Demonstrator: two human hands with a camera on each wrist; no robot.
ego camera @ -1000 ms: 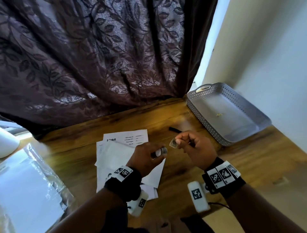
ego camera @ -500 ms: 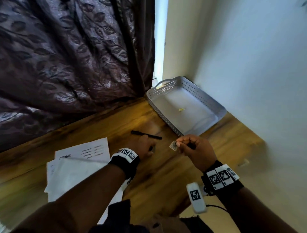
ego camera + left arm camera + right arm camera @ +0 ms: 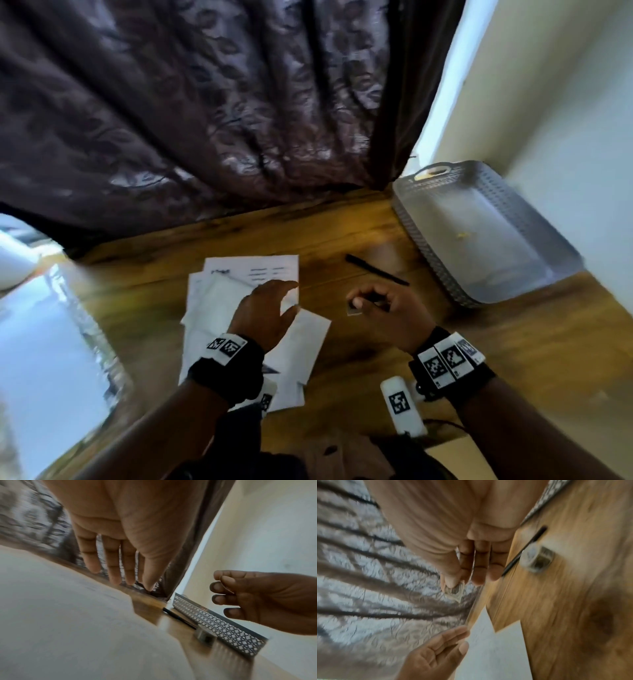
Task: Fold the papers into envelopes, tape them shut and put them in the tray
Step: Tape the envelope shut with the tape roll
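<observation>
— On the desk [image 3: 342, 342], what lies where?
— The papers [image 3: 219, 301] lie under the left hand [image 3: 263, 315], fingers straight and spread (holding nothing). The tray [image 3: 428, 219] stands far right, a pen [image 3: 376, 269] beside it.
— And the right hand [image 3: 387, 315]?
— It pinches a piece of tape [image 3: 456, 590]; the tape roll [image 3: 536, 559] lies by the pen.

Two hands show: the left hand [image 3: 265, 313] and the right hand [image 3: 387, 313]. One grey perforated tray [image 3: 424, 246] sits at the far right. One black pen [image 3: 376, 274] lies on the one wooden table [image 3: 359, 353], and one roll of tape [image 3: 536, 559] beside it. The papers [image 3: 219, 308] form one overlapping stack; at least three sheets show, the exact count unclear. One dark curtain [image 3: 191, 102] hangs at the far side.
</observation>
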